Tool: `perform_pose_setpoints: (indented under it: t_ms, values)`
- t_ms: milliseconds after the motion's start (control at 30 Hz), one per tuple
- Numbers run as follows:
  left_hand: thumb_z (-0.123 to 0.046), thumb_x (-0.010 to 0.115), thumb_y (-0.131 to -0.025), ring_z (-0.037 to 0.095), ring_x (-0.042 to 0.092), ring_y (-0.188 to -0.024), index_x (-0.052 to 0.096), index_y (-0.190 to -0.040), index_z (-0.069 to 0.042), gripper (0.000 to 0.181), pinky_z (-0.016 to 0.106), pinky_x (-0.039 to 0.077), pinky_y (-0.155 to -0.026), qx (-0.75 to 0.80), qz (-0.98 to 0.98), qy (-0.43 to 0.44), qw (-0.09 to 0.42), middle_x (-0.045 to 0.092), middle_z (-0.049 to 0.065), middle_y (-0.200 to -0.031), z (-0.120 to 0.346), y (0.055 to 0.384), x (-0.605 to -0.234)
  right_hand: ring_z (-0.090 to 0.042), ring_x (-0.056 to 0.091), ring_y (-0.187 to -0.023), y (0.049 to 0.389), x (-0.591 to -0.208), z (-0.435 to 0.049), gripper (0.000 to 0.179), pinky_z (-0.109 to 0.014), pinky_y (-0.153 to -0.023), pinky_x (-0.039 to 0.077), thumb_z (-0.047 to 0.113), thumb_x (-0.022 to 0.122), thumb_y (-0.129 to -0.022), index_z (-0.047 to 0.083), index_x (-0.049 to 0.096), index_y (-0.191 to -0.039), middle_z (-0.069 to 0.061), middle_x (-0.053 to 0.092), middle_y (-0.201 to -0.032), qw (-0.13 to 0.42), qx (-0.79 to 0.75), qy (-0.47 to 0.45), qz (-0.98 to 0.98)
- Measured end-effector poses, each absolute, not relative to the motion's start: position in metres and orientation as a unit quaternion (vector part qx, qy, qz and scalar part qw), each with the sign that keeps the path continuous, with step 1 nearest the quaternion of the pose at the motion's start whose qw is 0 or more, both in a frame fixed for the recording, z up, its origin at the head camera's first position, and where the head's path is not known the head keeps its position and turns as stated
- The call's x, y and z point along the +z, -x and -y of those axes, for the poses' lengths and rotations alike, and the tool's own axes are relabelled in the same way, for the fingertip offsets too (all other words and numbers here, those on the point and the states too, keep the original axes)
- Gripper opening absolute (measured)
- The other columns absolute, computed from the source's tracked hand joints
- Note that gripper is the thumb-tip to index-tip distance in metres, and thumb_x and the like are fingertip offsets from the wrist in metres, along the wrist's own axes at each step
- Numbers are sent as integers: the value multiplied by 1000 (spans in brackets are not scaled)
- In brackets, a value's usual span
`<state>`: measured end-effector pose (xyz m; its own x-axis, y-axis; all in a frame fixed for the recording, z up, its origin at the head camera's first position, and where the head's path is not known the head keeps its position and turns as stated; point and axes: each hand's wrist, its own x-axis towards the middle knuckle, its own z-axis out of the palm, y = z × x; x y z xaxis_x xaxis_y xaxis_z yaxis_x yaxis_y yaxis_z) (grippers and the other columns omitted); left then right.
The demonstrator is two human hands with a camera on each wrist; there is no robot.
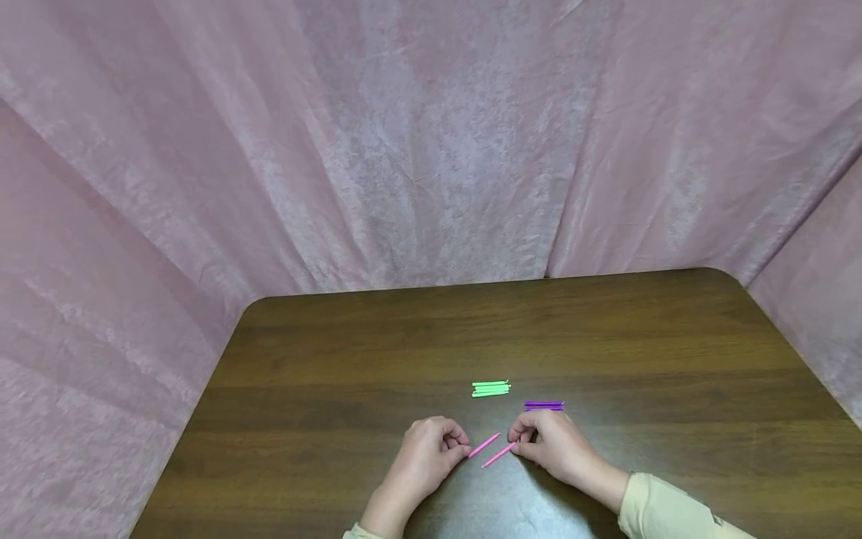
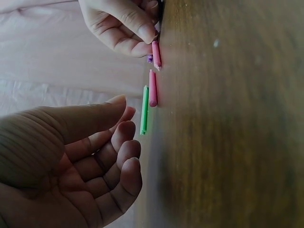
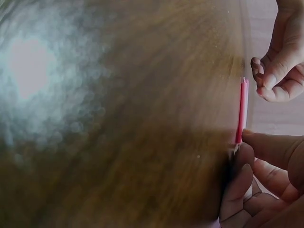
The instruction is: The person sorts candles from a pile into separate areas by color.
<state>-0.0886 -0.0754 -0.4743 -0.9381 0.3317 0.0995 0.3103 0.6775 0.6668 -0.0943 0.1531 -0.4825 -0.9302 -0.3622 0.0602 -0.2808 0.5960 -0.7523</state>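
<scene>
Two slim pink candles lie slantwise side by side between the hands in the head view. My right hand [image 1: 555, 447] pinches the end of the nearer pink candle [image 1: 498, 455] between thumb and fingers; this grip also shows in the right wrist view, on the pink candle [image 3: 242, 111]. Beside the lower end of the other pink candle [image 1: 484, 445] is my left hand [image 1: 429, 457]. Its fingers are loosely bent, and in the left wrist view they stand apart from that pink candle [image 2: 153, 88], holding nothing.
Several green candles [image 1: 491, 388] lie in a row beyond the hands. Purple candles [image 1: 544, 404] lie just behind the right hand, which may hide part of them. The brown wooden table [image 1: 323, 359] has rounded far corners, with pink curtains [image 1: 431, 150] around it.
</scene>
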Motion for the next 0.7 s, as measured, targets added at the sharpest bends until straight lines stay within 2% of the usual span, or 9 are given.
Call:
perform_pose_setpoints:
  t_ms: [700]
  values:
    - [-9, 80, -77, -3, 45, -59, 69, -73, -16, 13, 18, 40, -58, 364, -914, -178, 9, 54, -14, -65, 77, 88, -474, 4, 47, -63, 94, -483, -153, 20, -23, -61, 40, 8, 81, -71, 22, 66, -71, 19, 53, -66, 44, -380, 205, -901]
